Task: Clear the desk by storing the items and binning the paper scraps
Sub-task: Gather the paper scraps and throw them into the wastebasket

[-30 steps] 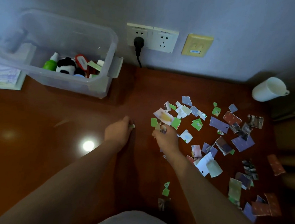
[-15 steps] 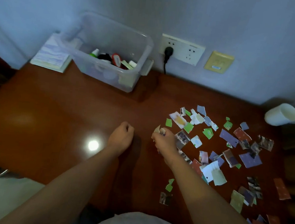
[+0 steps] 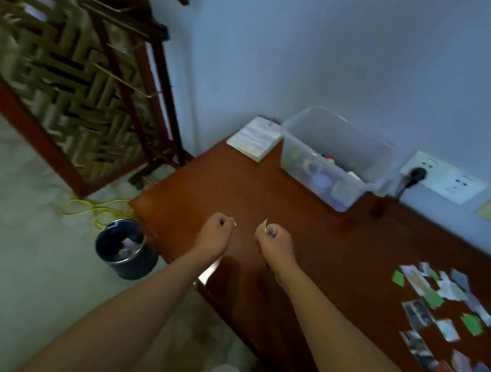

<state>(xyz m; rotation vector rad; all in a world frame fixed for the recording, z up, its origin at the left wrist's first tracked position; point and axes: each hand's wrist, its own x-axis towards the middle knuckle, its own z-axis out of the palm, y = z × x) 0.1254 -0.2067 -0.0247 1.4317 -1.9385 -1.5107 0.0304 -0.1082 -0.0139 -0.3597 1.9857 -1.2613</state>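
A red-brown wooden desk (image 3: 322,246) fills the corner of a pale-walled room, above a light floor. Nearest, two bare forearms reach out over its left end. The left hand (image 3: 214,236) is curled into a fist, pinching a white sliver (image 3: 235,223) at its fingertips; the right hand (image 3: 276,245) grips a held bunch (image 3: 265,228) of paper in curled fingers. Loose paper scraps (image 3: 436,303) lie scattered on the desk well to the right. On the floor just left of the desk stands a dark bin (image 3: 133,268) with paper inside, a yellow cable (image 3: 100,207) behind it. Farther back, by the wall, a clear box (image 3: 332,131) holds small items, a booklet (image 3: 254,139) beside it on the left and a plugged socket (image 3: 435,178) on the right
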